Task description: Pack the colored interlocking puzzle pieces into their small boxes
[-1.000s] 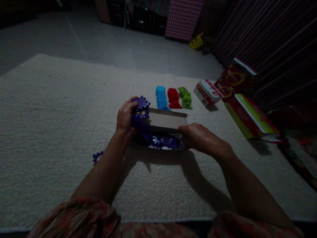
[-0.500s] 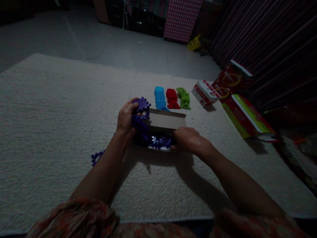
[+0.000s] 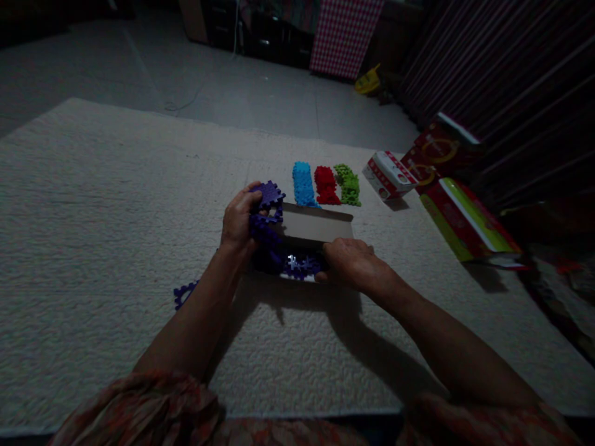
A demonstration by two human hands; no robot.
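Note:
My left hand (image 3: 238, 220) is closed around several purple interlocking puzzle pieces (image 3: 268, 194), held over the left end of an open cardboard box (image 3: 318, 224). The box's plain inner side faces me, its lid flap standing up behind. More purple pieces (image 3: 300, 266) lie inside, one catching a bright glint. At the box's right end, my right hand (image 3: 351, 263) is curled around the edge; its fingertips are partly hidden in shadow. Another purple piece (image 3: 185, 293) with a hollow middle lies on the mat beside my left forearm, which covers part of it.
Beyond the box lie piles of blue pieces (image 3: 304, 184), red pieces (image 3: 326, 184) and green pieces (image 3: 348, 184). A red-and-white carton (image 3: 389, 175) sits right of them, near larger red boxes (image 3: 434, 148) and a red-and-green box (image 3: 469, 220). A quilted pale mat (image 3: 116, 217) lies underneath.
The view has shifted slightly, so everything sits a little further right. Both hands keep the same holds, and the purple pieces and box look nearly unchanged.

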